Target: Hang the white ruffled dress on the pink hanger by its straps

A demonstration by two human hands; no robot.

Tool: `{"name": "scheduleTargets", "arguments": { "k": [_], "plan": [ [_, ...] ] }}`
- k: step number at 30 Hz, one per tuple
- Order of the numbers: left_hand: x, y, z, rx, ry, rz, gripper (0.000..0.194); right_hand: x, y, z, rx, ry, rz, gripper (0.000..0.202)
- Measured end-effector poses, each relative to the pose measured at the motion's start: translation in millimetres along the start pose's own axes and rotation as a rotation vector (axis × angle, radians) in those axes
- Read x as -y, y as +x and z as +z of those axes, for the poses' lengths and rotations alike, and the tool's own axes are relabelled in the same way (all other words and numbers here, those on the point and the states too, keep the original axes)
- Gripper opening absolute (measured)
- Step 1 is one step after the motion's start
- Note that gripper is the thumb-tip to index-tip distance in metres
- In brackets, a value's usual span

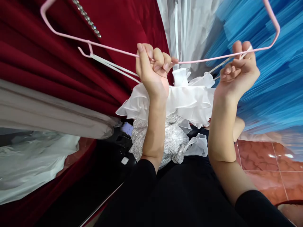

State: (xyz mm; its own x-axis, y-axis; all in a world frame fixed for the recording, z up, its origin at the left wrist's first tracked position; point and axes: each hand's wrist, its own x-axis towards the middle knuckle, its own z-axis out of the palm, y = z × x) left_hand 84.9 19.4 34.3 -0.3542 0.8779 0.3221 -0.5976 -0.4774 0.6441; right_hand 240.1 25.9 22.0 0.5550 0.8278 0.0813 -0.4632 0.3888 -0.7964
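Note:
A pink clothes hanger [201, 60] spans the upper part of the head view, its two ends rising out of the top edge. My left hand [155, 67] is closed around the middle of its bar. On the left, thin white straps [115, 68] loop over a small hook of the hanger. My right hand [240, 71] is closed at the bar's right part, pinching a white strap between its fingers. Both sets of straps run down to a dress with white ruffles [189, 97] and a silver sequined body [172, 135], which rests against my lap behind my forearms.
Dark red fabric [118, 19] hangs at left, with a beaded strip [87, 19] on it. Blue tulle [267, 82] fills the right side over red floor tiles [262, 157]. A lit phone [127, 128] and a small white case [125, 160] lie on a black surface.

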Motion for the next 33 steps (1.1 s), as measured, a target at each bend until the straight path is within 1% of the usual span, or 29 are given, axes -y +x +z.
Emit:
{"name": "scheduleTargets", "arguments": {
  "k": [2,3,6,9,12,17,21,26,30,33],
  "plan": [
    [-1,1,-3.7,-0.019,0.01,-0.005,0.032,1,4,-4,-0.025,0.018,0.0,0.033],
    [-3,2,-4.8,-0.025,0.026,-0.011,0.031,2,4,-5,-0.023,0.019,0.006,0.033],
    [-7,2,-4.8,-0.045,0.062,-0.025,0.031,3,1,-10,-0.041,-0.017,-0.04,0.029],
    [-8,3,-4.0,-0.045,0.049,-0.011,0.031,2,-3,-14,-0.065,-0.022,-0.085,0.026],
    [-7,5,-6.1,-0.05,0.042,-0.012,0.031,2,1,-17,-0.058,-0.031,-0.122,0.025],
    [-6,8,-11.3,-0.037,0.028,-0.025,0.031,2,19,-19,-0.171,-0.008,-0.06,0.039],
    [-9,8,-10.7,-0.04,0.04,-0.041,0.031,4,22,-27,-0.113,0.006,-0.109,0.037],
    [-8,9,-11.4,-0.039,0.036,-0.035,0.032,-1,12,-29,0.094,-0.1,-0.158,0.028],
    [-5,11,-13.9,-0.044,0.032,-0.022,0.033,-9,13,-30,0.098,-0.133,-0.288,0.019],
    [-4,12,-14.7,-0.038,0.032,-0.018,0.033,-9,13,-35,0.121,-0.198,-0.372,0.017]
  ]
}}
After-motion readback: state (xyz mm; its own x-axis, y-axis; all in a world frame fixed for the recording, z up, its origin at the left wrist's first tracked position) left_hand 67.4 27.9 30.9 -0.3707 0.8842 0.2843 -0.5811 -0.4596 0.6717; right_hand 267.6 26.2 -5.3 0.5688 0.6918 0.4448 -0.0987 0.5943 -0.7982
